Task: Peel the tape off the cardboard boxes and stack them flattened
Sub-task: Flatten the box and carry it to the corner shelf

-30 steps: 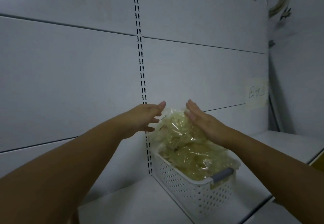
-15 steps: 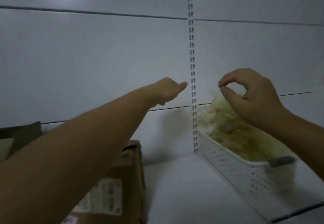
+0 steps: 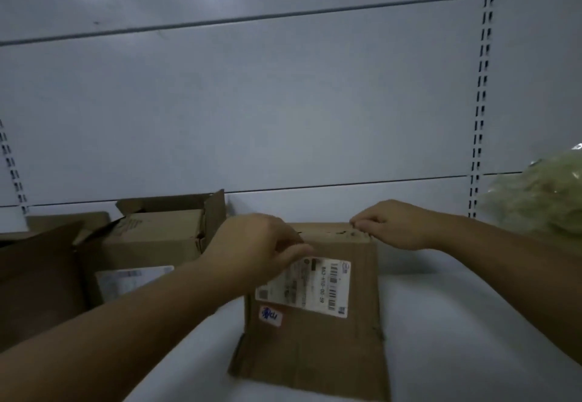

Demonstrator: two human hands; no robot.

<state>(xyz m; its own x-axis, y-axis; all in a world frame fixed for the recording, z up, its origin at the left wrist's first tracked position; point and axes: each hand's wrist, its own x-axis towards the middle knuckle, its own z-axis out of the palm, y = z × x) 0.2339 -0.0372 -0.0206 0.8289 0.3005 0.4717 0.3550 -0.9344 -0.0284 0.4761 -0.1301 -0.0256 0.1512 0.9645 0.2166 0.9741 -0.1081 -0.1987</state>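
A brown cardboard box (image 3: pixel 318 348) with a white shipping label (image 3: pixel 315 285) stands on the white shelf in the middle. My left hand (image 3: pixel 252 247) grips its top left corner, thumb over the label's upper edge. My right hand (image 3: pixel 393 225) has its fingers closed on the box's top right edge, where the cardboard looks torn. Whether either hand pinches tape I cannot tell. Left of it stands a second cardboard box (image 3: pixel 151 244) with its flaps open and a pale label on its front.
A dark cardboard flap (image 3: pixel 34 275) fills the left edge. A heap of crumpled clear tape (image 3: pixel 541 200) shows at the far right. The white shelf surface (image 3: pixel 456 323) runs under the boxes. Grey back panels with slotted uprights (image 3: pixel 482 87) stand behind.
The view has swung left, away from the basket of tape. Both hands have come down from the air onto the top of the middle box.
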